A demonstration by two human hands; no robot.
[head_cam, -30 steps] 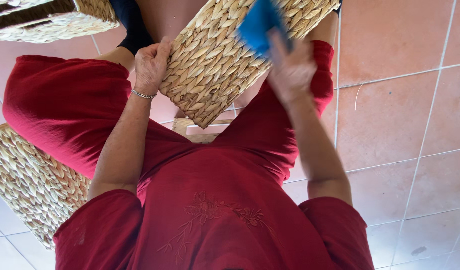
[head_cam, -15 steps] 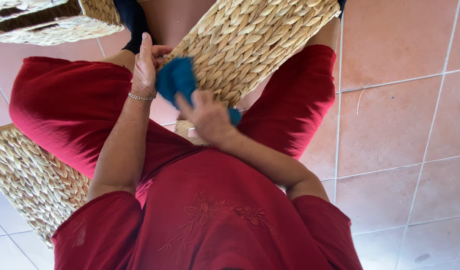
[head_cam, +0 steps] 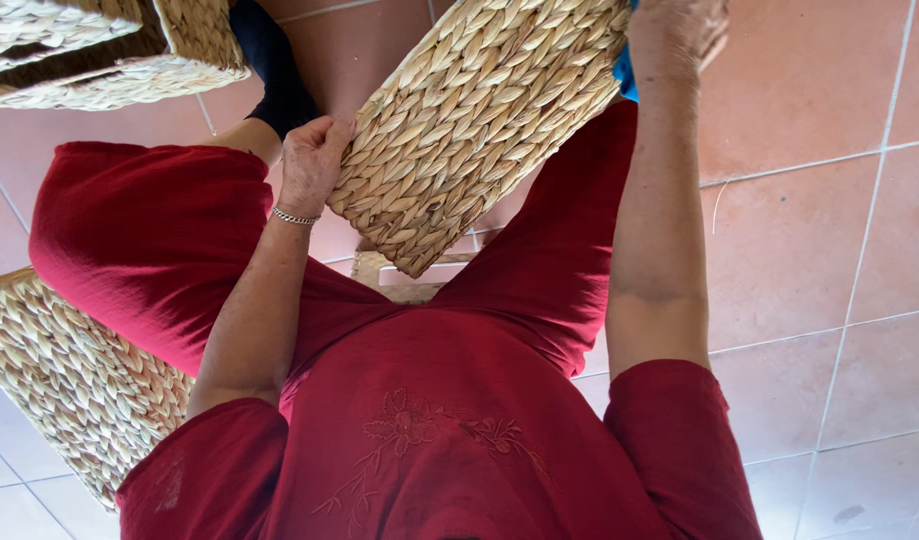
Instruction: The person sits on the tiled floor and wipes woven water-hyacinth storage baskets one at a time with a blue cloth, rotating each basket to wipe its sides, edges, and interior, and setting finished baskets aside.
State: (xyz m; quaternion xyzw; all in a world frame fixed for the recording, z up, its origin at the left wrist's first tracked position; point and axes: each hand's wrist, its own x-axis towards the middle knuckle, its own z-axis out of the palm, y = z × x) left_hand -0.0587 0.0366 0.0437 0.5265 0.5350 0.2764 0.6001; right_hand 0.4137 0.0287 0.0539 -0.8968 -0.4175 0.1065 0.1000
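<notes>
Change: right hand (head_cam: 679, 35) now at far top edge of woven basket (head_cam: 479, 120), up from basket's near face half a second ago; wiping pass judged ongoing
Cloth: blue cloth (head_cam: 627, 75) mostly hidden under right grip, closed on it
Left hand (head_cam: 314, 160): grip clasped on basket's left edge
Basket: tilted between red-clad knees
Labels: none visible

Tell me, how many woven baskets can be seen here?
3. One basket is held between the knees, steadied by the left hand and right hand. A second basket sits at the top left, a third basket at the lower left. Others may lie out of view.
</notes>
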